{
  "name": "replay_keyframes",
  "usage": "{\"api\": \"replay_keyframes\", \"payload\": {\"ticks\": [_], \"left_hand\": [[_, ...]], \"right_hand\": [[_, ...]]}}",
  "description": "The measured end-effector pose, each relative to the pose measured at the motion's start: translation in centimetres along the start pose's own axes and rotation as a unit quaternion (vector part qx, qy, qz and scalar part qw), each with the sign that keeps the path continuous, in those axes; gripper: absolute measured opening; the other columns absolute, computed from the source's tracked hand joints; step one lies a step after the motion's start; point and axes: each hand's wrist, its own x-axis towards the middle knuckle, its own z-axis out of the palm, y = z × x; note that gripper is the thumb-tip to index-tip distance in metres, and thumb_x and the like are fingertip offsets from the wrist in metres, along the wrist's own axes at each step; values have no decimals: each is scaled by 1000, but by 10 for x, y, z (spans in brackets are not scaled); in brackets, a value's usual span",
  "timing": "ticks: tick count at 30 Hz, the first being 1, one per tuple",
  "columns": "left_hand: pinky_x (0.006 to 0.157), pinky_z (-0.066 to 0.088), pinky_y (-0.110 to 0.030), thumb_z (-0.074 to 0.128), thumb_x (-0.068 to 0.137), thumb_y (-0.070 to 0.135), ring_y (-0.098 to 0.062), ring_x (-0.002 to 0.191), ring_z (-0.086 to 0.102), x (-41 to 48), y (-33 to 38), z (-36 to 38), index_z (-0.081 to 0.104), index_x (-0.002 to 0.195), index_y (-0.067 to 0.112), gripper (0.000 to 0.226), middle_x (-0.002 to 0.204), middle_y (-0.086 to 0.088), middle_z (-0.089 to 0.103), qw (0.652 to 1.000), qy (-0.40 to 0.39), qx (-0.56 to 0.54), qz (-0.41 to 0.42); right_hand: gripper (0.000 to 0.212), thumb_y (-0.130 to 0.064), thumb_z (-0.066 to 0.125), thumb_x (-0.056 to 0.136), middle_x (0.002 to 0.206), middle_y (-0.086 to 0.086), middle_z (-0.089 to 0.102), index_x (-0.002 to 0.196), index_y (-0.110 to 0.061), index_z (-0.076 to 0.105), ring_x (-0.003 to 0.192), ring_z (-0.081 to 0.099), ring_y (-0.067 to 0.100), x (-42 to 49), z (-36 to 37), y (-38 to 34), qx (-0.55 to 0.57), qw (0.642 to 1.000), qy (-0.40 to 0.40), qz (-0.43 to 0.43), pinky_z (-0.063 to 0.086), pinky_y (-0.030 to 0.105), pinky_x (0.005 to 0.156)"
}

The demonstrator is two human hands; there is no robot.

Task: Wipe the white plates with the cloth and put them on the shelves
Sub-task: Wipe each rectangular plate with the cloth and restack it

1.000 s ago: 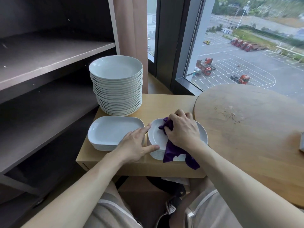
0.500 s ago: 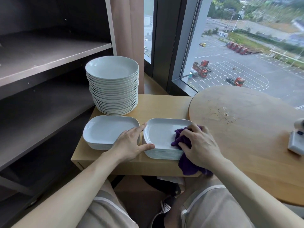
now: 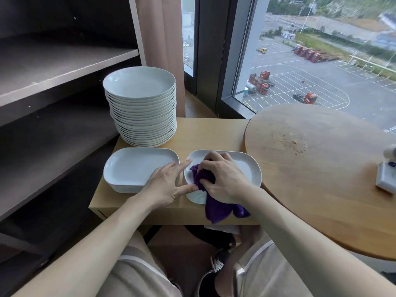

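Two stacks of white rectangular plates sit on a low wooden table (image 3: pixel 210 133): the left stack (image 3: pixel 132 168) and the right stack (image 3: pixel 248 166). My right hand (image 3: pixel 222 179) grips a purple cloth (image 3: pixel 216 209) and presses it onto the left part of the right stack's top plate. The cloth's tail hangs over the table's front edge. My left hand (image 3: pixel 167 183) lies with straight fingers against the left rim of that stack, index finger and thumb spread along it. Behind them stands a tall stack of round white plates (image 3: pixel 141 108).
Dark shelves (image 3: pixel 53 67) fill the left side, with a lower shelf (image 3: pixel 49 146) level with the plates. A round wooden tabletop (image 3: pixel 321 168) overlaps the low table on the right, and a small white object (image 3: pixel 386 179) sits at its right edge. A window lies behind.
My right hand has swept the cloth from the right side of the top plate back to its left side. My left hand stays at the stack's left rim.
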Motion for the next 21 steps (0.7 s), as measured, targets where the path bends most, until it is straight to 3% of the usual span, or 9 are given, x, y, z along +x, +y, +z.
{"api": "replay_keyframes", "payload": {"ticks": [2, 11, 21], "left_hand": [[113, 36, -38, 55, 77, 80, -20, 135, 43, 1, 0, -2, 26, 157, 47, 92, 139, 2, 53, 1000, -1, -9, 7], [104, 44, -43, 61, 82, 74, -15, 117, 51, 2, 1, -2, 33, 154, 45, 82, 118, 10, 58, 998, 2, -43, 35], [107, 44, -45, 64, 84, 67, -15, 124, 53, 3, -2, -4, 38, 153, 39, 79, 130, 11, 61, 996, 22, -77, 33]], "right_hand": [[23, -34, 61, 90, 120, -12, 52, 111, -31, 67, 117, 39, 21, 9, 3, -4, 10, 1000, 1, -4, 39, 31, 92], [27, -35, 59, 92, 123, -6, 53, 116, -27, 67, 117, 42, 25, 31, 3, -12, 7, 1000, 0, 6, 46, 44, 98], [29, -36, 61, 96, 126, -3, 52, 122, -25, 66, 117, 42, 25, 43, 2, -13, 2, 1000, -3, -13, 45, 41, 97]]}}
